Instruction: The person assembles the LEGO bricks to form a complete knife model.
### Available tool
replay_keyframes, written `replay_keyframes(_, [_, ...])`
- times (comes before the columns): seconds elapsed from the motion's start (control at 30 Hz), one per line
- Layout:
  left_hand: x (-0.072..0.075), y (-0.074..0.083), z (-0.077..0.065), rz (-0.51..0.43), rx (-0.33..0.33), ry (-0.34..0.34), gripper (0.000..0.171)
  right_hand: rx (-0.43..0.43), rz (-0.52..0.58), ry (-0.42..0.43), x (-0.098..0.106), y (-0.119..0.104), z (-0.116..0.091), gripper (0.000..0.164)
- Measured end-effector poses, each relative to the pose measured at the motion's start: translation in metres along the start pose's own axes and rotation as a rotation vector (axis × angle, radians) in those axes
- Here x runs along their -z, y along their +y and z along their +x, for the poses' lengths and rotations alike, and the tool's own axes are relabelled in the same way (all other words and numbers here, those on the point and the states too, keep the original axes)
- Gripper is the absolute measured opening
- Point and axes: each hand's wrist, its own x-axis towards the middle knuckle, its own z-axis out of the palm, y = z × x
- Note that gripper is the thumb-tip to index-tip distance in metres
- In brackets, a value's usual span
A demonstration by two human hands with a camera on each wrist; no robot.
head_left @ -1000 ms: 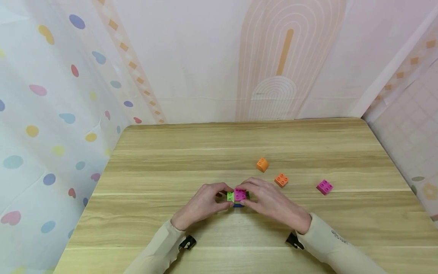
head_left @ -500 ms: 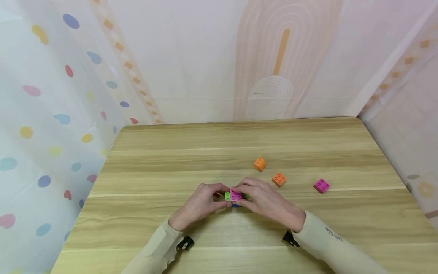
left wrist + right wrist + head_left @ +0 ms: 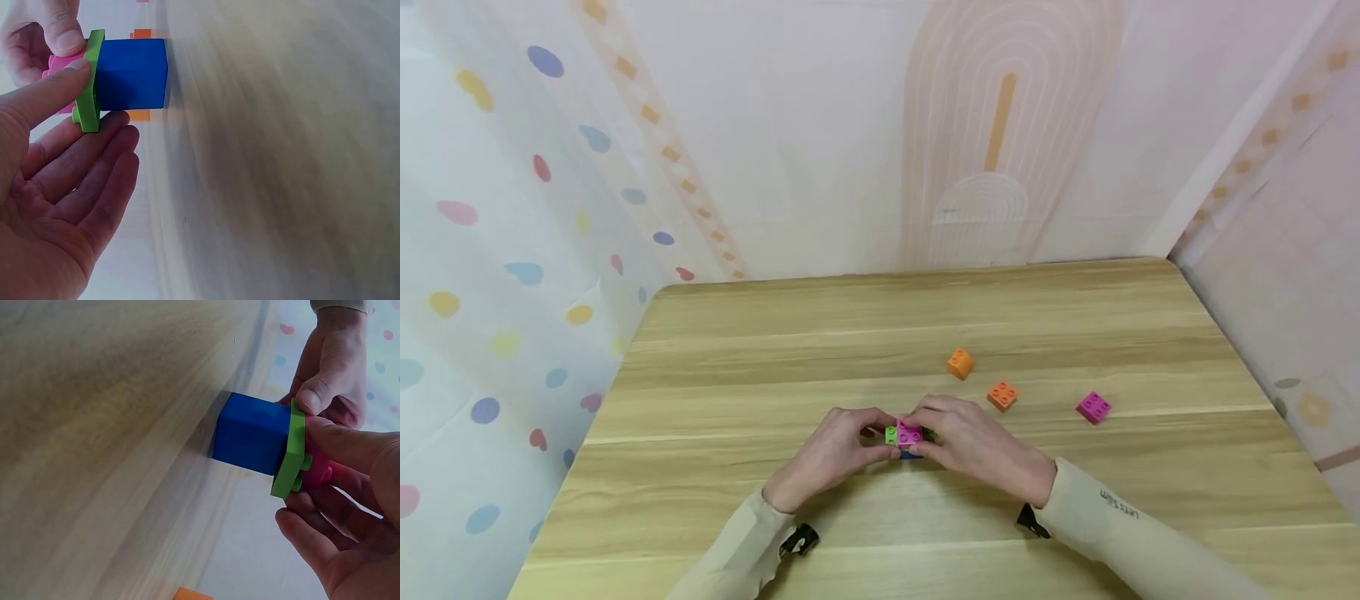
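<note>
A small stack of toy bricks stands on the table between both hands. Its base is a blue block (image 3: 132,74), topped by a thin green plate (image 3: 290,450) that overhangs the block. On the plate sits a pink brick (image 3: 909,435) with studs. My left hand (image 3: 831,454) pinches the green plate at its left end, with the thumb on the near side. From the right, my right hand (image 3: 973,442) pinches the pink brick between thumb and fingers. The fingers partly hide the plate's right end; whether the pink brick is fully seated cannot be told.
Loose on the wooden table (image 3: 760,350) lie an orange curved brick (image 3: 960,363), an orange square brick (image 3: 1002,396) and a magenta brick (image 3: 1094,407), beyond and right of the hands. A patterned curtain (image 3: 820,150) hangs behind the table's far edge.
The head view has shifted slightly, so everything appears a little further left. Both hands keep their grip on the stack, with only small finger movement around the pink brick.
</note>
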Motion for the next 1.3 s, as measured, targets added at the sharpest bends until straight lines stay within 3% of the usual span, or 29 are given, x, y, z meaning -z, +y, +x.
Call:
replay_keyframes(0.37, [0.001, 0.006, -0.002, 0.071, 0.012, -0.005, 0.029, -0.154, 0.036, -0.064, 0.006, -0.002, -0.002, 0.051])
replay_keyframes(0.57, [0.002, 0.008, -0.002, 0.093, 0.032, -0.017, 0.029, -0.196, 0.065, -0.061, 0.014, 0.0, -0.008, 0.046])
replay_keyframes(0.77, [0.003, 0.007, -0.003, 0.106, 0.023, -0.023, 0.035, -0.169, 0.083, -0.052, 0.015, 0.002, -0.01, 0.036])
replay_keyframes(0.97, [0.005, 0.007, -0.002, 0.049, -0.027, 0.008, 0.04, -0.142, 0.09, -0.041, 0.011, 0.004, -0.01, 0.032])
replay_keyframes(1.13, [0.006, 0.006, -0.003, 0.012, -0.118, 0.059, 0.028, -0.126, 0.11, -0.035, 0.01, 0.005, -0.009, 0.031])
replay_keyframes(1.3, [0.005, 0.005, -0.001, -0.02, -0.143, 0.056, 0.022, -0.1, 0.133, -0.027, 0.009, 0.006, -0.009, 0.028])
